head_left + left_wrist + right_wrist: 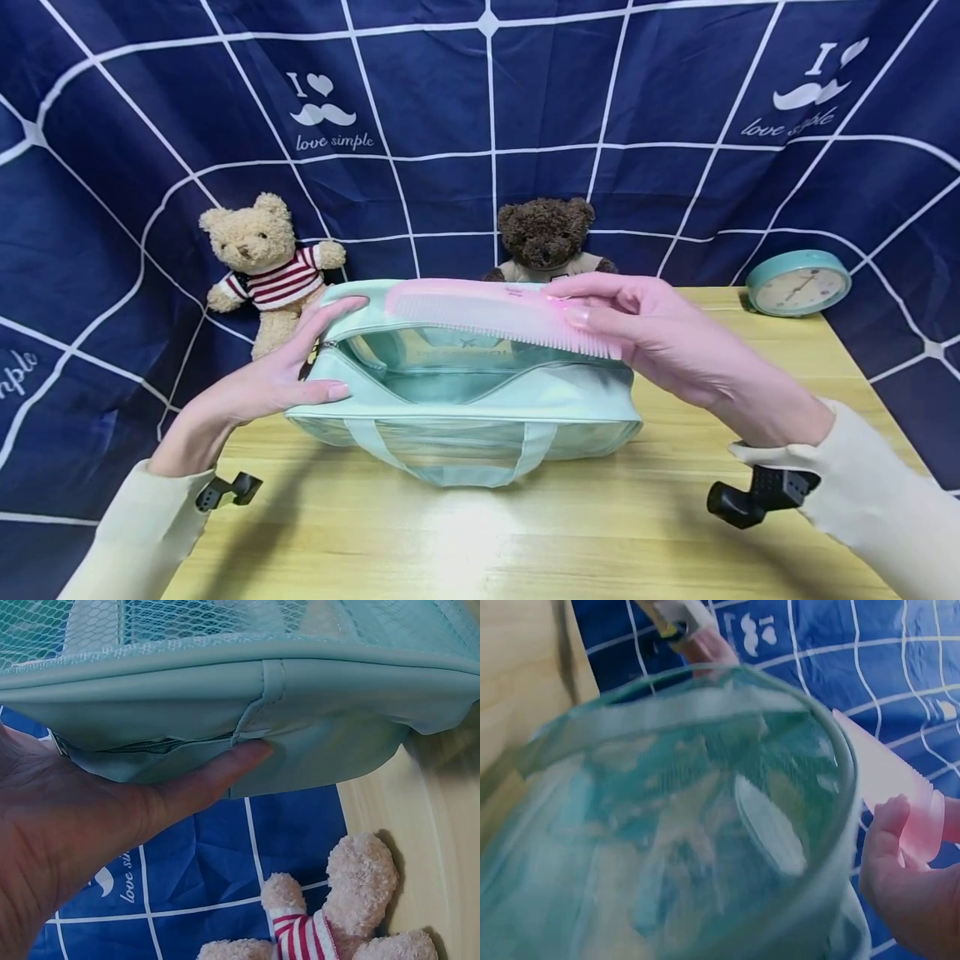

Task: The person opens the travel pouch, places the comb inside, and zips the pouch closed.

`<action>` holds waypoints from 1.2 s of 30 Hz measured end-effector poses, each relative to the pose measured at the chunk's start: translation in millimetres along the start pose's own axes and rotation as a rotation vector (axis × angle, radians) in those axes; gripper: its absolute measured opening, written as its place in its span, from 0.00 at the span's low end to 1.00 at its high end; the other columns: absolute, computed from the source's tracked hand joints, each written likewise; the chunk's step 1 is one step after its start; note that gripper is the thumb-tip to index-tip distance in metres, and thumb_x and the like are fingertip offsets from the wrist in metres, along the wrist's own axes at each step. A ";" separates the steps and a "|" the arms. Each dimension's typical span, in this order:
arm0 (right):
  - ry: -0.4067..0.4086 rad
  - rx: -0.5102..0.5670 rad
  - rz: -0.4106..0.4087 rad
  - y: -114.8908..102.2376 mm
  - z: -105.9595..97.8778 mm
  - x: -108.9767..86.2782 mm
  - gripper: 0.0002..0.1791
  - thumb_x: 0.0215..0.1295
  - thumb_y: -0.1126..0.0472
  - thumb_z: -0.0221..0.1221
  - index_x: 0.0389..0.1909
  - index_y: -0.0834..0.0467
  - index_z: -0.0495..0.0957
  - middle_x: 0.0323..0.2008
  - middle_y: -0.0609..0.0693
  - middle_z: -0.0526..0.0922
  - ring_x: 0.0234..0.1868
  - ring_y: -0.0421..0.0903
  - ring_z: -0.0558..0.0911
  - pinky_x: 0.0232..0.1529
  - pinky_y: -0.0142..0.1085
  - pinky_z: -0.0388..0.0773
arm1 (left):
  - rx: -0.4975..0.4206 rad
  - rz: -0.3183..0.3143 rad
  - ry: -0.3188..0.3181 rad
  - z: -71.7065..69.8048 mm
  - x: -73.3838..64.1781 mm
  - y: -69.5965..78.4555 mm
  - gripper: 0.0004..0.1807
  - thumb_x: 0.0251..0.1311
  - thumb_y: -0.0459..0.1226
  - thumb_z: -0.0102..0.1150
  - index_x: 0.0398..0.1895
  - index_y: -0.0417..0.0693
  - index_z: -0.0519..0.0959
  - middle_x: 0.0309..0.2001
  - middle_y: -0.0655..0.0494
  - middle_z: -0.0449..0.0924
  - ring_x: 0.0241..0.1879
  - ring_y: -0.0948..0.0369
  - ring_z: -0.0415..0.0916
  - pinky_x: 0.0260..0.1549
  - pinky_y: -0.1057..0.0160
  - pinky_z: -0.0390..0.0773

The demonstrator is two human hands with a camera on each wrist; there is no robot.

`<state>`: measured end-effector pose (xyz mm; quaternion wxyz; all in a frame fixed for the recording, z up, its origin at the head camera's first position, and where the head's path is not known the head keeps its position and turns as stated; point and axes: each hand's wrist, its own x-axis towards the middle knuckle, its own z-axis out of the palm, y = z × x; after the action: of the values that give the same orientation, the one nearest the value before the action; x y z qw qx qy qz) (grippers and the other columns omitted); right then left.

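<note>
A mint toiletry bag (592, 393) with clear panels stands on the table, its zipped top gaping and its front handle hanging down. My left hand (273, 383) holds the bag's left end, thumb on the front edge of the top and fingers at the back. In the left wrist view a digit lies against the mint end panel (322, 750). My right hand (675, 346) pinches a pink wide comb (472, 307) by its right end. The comb lies lengthwise over the back rim of the opening, teeth towards me. In the right wrist view the comb (889, 769) shows beyond the bag.
A beige teddy bear (273, 271) in a striped shirt sits behind on the left. Behind the bag is a dark brown bear (546, 233). A teal clock (798, 283) stands at the back right of the wooden table (480, 533). Navy cloth (435, 92) hangs around the back and sides.
</note>
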<state>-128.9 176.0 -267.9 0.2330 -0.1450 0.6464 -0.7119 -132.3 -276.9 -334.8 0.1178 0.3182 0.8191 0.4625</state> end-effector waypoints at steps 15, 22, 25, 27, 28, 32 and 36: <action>-0.061 -0.160 0.109 28.0 19.1 34.6 0.20 0.78 0.69 0.62 0.67 0.70 0.79 0.48 0.54 0.89 0.36 0.38 0.82 0.36 0.29 0.79 | -0.016 -0.023 0.009 1.4 1.4 -3.7 0.52 0.67 0.37 0.73 0.88 0.62 0.52 0.83 0.54 0.43 0.79 0.54 0.43 0.69 0.71 0.53; -0.114 -0.276 0.171 34.5 27.8 52.3 0.22 0.76 0.69 0.61 0.67 0.70 0.79 0.50 0.54 0.89 0.46 0.43 0.84 0.46 0.32 0.82 | -0.018 -0.022 0.007 0.2 -0.4 -5.1 0.52 0.68 0.36 0.72 0.89 0.61 0.52 0.83 0.53 0.43 0.79 0.54 0.42 0.69 0.70 0.53; -0.144 -0.341 0.189 35.2 32.6 57.3 0.24 0.75 0.67 0.60 0.69 0.69 0.77 0.49 0.55 0.87 0.48 0.46 0.82 0.47 0.33 0.80 | -0.023 -0.036 0.002 0.7 -0.6 -5.6 0.52 0.68 0.37 0.72 0.89 0.62 0.52 0.84 0.54 0.41 0.80 0.54 0.40 0.70 0.64 0.53; -0.157 -0.375 0.205 35.9 35.3 60.9 0.26 0.73 0.66 0.60 0.70 0.69 0.77 0.48 0.55 0.86 0.47 0.47 0.82 0.46 0.33 0.79 | -0.028 -0.044 -0.001 1.0 -0.7 -5.8 0.51 0.69 0.38 0.71 0.89 0.63 0.52 0.84 0.55 0.40 0.80 0.54 0.39 0.71 0.57 0.53; -0.164 -0.388 0.212 36.2 36.6 62.4 0.27 0.72 0.65 0.59 0.70 0.68 0.76 0.47 0.55 0.86 0.47 0.47 0.82 0.46 0.33 0.79 | -0.031 -0.048 -0.002 1.1 -0.7 -5.9 0.51 0.69 0.38 0.71 0.89 0.63 0.52 0.84 0.55 0.40 0.80 0.54 0.39 0.72 0.56 0.53; -0.195 -0.408 0.253 40.0 39.7 68.8 0.28 0.70 0.64 0.59 0.70 0.67 0.76 0.46 0.55 0.86 0.45 0.47 0.82 0.44 0.34 0.79 | -0.028 -0.041 0.000 1.1 -0.6 -5.9 0.51 0.69 0.38 0.71 0.89 0.62 0.52 0.84 0.55 0.40 0.80 0.54 0.40 0.72 0.59 0.52; -0.211 -0.418 0.299 46.2 40.8 73.8 0.27 0.71 0.65 0.58 0.70 0.67 0.76 0.50 0.56 0.85 0.47 0.47 0.81 0.47 0.34 0.79 | -0.015 -0.027 0.003 1.2 0.1 -5.2 0.51 0.69 0.38 0.72 0.88 0.62 0.52 0.84 0.54 0.42 0.79 0.54 0.41 0.70 0.69 0.53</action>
<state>-164.2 100.3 -315.6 0.3667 -0.1664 0.7655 -0.5019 -134.0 -278.0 -339.7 0.1252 0.3056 0.8199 0.4676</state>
